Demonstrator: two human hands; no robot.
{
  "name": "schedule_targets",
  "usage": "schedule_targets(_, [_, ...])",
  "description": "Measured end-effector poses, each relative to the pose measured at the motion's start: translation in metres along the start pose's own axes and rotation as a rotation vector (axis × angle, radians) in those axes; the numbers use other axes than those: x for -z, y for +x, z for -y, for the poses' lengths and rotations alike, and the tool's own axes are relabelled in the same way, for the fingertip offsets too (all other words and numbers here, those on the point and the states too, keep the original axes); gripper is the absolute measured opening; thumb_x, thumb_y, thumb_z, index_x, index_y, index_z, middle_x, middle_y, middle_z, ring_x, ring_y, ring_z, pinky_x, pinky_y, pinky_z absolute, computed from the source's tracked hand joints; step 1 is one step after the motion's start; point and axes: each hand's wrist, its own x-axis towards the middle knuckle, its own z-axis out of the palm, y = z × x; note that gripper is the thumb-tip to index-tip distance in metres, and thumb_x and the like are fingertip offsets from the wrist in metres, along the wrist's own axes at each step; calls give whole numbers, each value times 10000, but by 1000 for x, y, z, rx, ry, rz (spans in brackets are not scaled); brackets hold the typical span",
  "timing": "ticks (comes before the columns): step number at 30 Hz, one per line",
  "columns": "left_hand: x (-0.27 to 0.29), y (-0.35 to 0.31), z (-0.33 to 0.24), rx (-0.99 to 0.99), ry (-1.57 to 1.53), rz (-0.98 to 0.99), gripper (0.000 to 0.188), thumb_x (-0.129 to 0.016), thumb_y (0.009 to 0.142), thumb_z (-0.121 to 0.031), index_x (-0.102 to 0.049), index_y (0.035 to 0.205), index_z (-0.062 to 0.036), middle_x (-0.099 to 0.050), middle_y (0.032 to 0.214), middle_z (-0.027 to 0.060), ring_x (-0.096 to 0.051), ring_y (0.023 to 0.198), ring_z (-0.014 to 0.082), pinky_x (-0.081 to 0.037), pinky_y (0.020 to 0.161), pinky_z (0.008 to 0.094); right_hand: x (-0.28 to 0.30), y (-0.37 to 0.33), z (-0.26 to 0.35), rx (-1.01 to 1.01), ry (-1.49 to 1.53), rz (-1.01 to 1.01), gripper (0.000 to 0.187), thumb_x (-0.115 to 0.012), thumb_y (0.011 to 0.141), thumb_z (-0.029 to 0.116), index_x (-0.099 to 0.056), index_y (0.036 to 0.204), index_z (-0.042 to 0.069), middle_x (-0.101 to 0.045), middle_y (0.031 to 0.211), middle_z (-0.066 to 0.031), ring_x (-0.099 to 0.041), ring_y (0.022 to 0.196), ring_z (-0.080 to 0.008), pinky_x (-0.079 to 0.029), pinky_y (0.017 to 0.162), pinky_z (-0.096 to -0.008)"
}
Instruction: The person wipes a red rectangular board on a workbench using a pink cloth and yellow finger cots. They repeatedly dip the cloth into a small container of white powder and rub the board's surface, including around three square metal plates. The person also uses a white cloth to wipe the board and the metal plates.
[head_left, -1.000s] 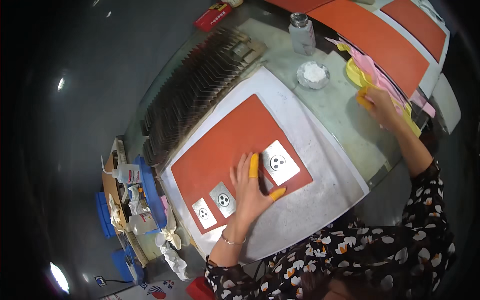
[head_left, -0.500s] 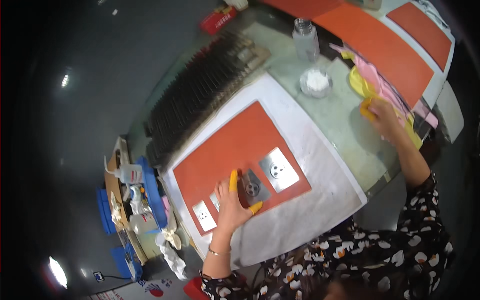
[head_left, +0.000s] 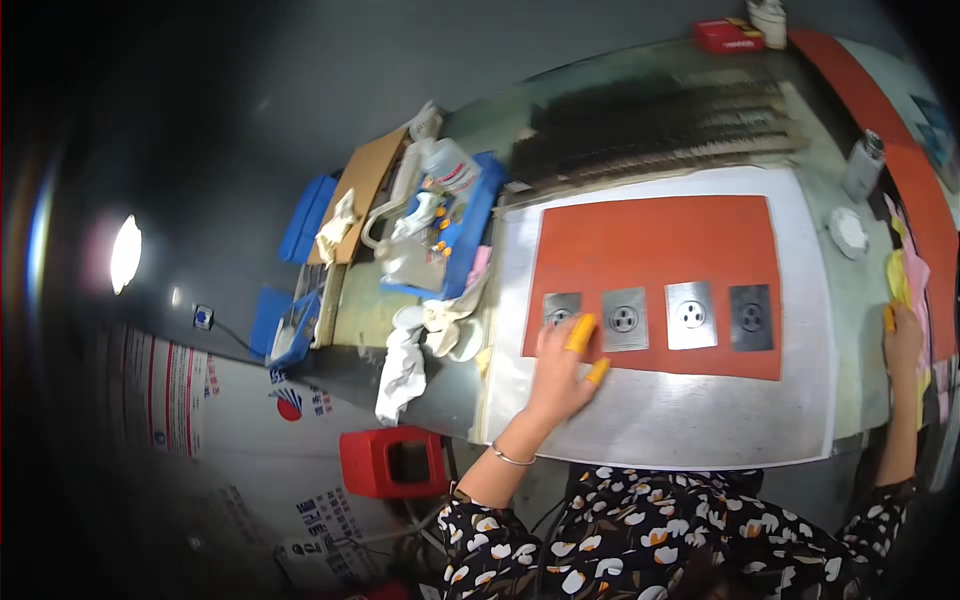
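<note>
Four square metal plates, each with a round socket-like pattern of holes, lie in a row on an orange-red mat (head_left: pixel 650 240). My left hand (head_left: pixel 562 378), with yellow finger covers on thumb and index finger, is over the leftmost plate (head_left: pixel 562 302) and hides its lower part. Its fingers are stretched out, with the thumb apart. To the right stand the second plate (head_left: pixel 625 338), a brighter third plate (head_left: pixel 691 335) and a darker fourth plate (head_left: pixel 752 335). At the far right my right hand (head_left: pixel 904 342) is curled beside yellow and pink cloths (head_left: pixel 898 278); anything inside it is hidden.
A white sheet (head_left: pixel 690 420) lies under the mat, with a dark bristly strip (head_left: pixel 650 125) behind. A clear bottle (head_left: pixel 864 168) and a dish of white material (head_left: pixel 849 232) stand at right. A blue tray (head_left: pixel 480 215) holds bottles at left; a red stool (head_left: pixel 392 462) is below.
My view has turned and shifted, so the table looks more level. My left hand has moved left along the row to the leftmost plate. My right hand stays by the cloths.
</note>
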Motion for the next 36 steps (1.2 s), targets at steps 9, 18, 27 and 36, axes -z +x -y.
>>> schedule_targets(9, [106, -124, 245, 726, 692, -406, 691, -703, 664, -203, -385, 1229, 35, -420, 1227, 242, -399, 1139, 385, -298, 931, 477, 22, 17, 19, 53, -89, 89, 167, -528, 822, 129, -534, 802, -37, -531, 834, -200, -497, 808, -352, -395, 717, -399])
schedule_targets(18, [110, -69, 318, 1002, 412, 191, 479, -650, 673, -281, -558, 1030, 25, -542, 1097, 186, -501, 1051, 365, -276, 947, 571, 57, 19, 67, -17, -297, -72, 171, -566, 770, 102, -589, 890, -19, -559, 922, -209, -517, 844, -368, -406, 765, -413])
schedule_targets(27, [104, -136, 325, 766, -46, -488, 233, -570, 701, 27, -577, 924, 95, -627, 879, 165, -583, 772, 237, -451, 714, 344, 81, -41, 287, 366, 402, -140, 327, -606, 739, 46, -569, 1061, 1, -565, 1078, -154, -522, 1022, -337, -400, 884, -419])
schedule_targets(36, [105, -92, 72, 240, -551, -10, 553, -659, 666, -32, -460, 1178, 34, -577, 1087, 134, -555, 1004, 217, -435, 873, 340, 43, -116, 458, 583, 1220, 583, 670, -715, 720, 316, -428, 1220, -27, -438, 1249, -174, -437, 1108, -357, -358, 956, -402])
